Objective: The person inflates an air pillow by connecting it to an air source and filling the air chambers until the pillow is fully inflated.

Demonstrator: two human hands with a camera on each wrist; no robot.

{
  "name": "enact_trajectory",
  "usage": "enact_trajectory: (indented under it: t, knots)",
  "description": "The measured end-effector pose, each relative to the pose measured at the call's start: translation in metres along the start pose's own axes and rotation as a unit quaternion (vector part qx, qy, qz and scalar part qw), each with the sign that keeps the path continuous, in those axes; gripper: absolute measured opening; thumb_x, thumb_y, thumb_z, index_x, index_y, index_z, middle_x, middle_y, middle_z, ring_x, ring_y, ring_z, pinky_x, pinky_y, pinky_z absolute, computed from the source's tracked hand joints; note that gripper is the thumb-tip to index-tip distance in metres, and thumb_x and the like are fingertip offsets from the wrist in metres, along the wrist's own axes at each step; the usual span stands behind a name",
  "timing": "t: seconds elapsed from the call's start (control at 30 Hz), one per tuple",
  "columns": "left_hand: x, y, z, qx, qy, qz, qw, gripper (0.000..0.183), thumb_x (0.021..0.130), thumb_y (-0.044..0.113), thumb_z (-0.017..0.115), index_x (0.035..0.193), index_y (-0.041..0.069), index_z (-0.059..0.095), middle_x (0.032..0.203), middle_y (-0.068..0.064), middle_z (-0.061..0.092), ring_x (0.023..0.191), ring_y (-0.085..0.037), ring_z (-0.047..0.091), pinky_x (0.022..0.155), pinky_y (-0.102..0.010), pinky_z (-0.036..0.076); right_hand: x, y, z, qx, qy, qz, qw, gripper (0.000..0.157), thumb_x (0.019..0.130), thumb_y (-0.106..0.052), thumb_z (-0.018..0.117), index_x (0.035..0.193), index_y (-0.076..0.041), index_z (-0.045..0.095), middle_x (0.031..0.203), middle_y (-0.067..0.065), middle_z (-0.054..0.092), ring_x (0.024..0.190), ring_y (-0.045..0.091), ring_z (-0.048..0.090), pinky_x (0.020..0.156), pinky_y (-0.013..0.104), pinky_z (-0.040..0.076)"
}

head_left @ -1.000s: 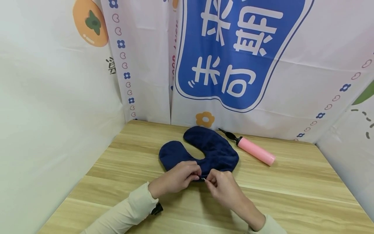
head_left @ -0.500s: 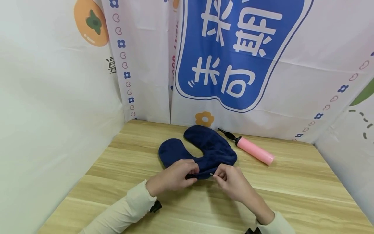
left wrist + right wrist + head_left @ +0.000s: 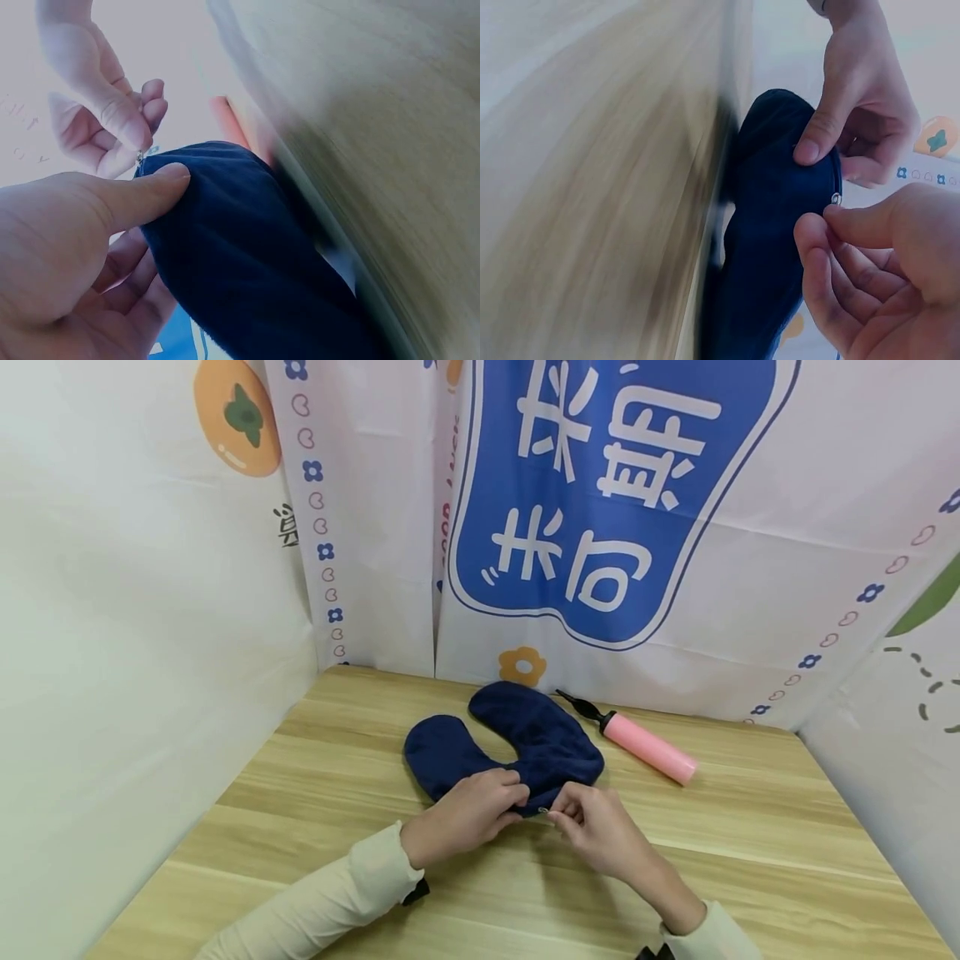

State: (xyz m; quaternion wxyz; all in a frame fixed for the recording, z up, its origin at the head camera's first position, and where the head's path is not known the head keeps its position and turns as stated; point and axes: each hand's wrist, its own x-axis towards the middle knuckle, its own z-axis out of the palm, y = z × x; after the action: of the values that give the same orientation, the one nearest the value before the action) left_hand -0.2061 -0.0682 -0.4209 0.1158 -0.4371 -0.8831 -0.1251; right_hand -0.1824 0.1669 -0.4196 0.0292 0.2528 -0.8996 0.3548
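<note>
A navy blue U-shaped neck pillow cover lies on the wooden table, its curved outer edge toward me. My left hand pinches that near edge between thumb and fingers; the left wrist view shows the thumb on top of the dark cloth. Just to its right, my right hand pinches a small metal zipper pull at the cover's edge. Most of the pull is hidden by the fingertips. The two hands are close together but apart.
A pink hand pump with a black nozzle lies right of the cover, near the back of the table. A printed white cloth hangs behind, and white sheets stand at both sides.
My right hand has drawn the zipper pull rightward along the edge, then held there. My left hand has let the edge slip, then shifted right to grip it closer to the pull.
</note>
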Motion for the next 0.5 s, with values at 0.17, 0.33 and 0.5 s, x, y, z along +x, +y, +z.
enact_trajectory:
  t: [0.17,0.33,0.5]
  knots:
    - [-0.003,0.001,-0.002,-0.002,0.005,0.005,1.0,0.015,0.095,0.016,0.08,0.09,0.018,0.066,0.084,0.007,0.056,0.074,-0.005,0.052,0.065,-0.015,0.041,0.0,0.004,-0.002,-0.006,-0.001,-0.003,1.0,0.011,0.098,-0.008,0.075,0.088,-0.009,0.07,0.075,0.0,0.071,0.062,-0.001,0.06,0.056,0.019,0.052]
    - [-0.01,-0.005,-0.005,-0.02,0.015,0.0,0.9997,0.019,0.094,0.014,0.08,0.087,0.018,0.064,0.083,0.008,0.056,0.076,-0.005,0.054,0.067,-0.016,0.045,0.002,0.013,-0.006,-0.039,0.002,0.008,0.999,0.01,0.099,-0.008,0.074,0.09,-0.009,0.07,0.076,0.001,0.07,0.059,-0.002,0.054,0.053,0.02,0.049]
    - [-0.021,-0.013,-0.012,-0.042,0.021,-0.009,0.9988,0.026,0.092,0.01,0.081,0.082,0.018,0.058,0.082,0.008,0.055,0.076,-0.005,0.052,0.069,-0.018,0.047,0.001,0.025,-0.01,-0.032,0.008,0.033,0.999,0.009,0.098,-0.006,0.074,0.089,-0.008,0.071,0.077,0.003,0.072,0.059,-0.001,0.056,0.053,0.02,0.05]
